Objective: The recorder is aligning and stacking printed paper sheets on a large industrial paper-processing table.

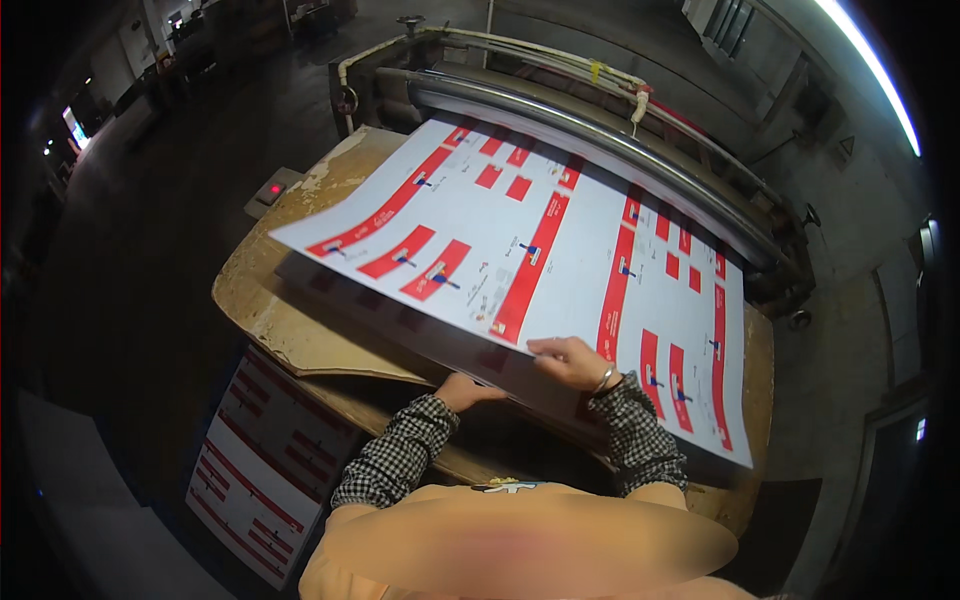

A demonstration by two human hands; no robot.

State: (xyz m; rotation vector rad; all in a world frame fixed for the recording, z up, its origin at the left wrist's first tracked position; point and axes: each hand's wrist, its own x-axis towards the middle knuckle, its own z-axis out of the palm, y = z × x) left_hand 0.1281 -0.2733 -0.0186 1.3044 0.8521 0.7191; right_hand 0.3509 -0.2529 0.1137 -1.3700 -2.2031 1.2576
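A large white sheet (570, 265) printed with red blocks and small blue figures slopes from the machine's roller toward me. My right hand (572, 362), a bracelet at its wrist, pinches the sheet's near edge, thumb on top. Just left of it and lower, my left hand (468, 391) is closed at the near edge of a darker, shaded sheet (370, 315) that lies under the printed one. Its fingertips are partly hidden there. The upper sheet's left corner curls up, apart from what lies below.
Past the sheet a long metal roller (600, 135) spans the machine, with a pale pipe (530, 45) above. A worn wooden board (270, 300) supports the sheets. At left sits a switch box (275, 188) with a red light. More printed sheets (245, 490) are stacked low at left.
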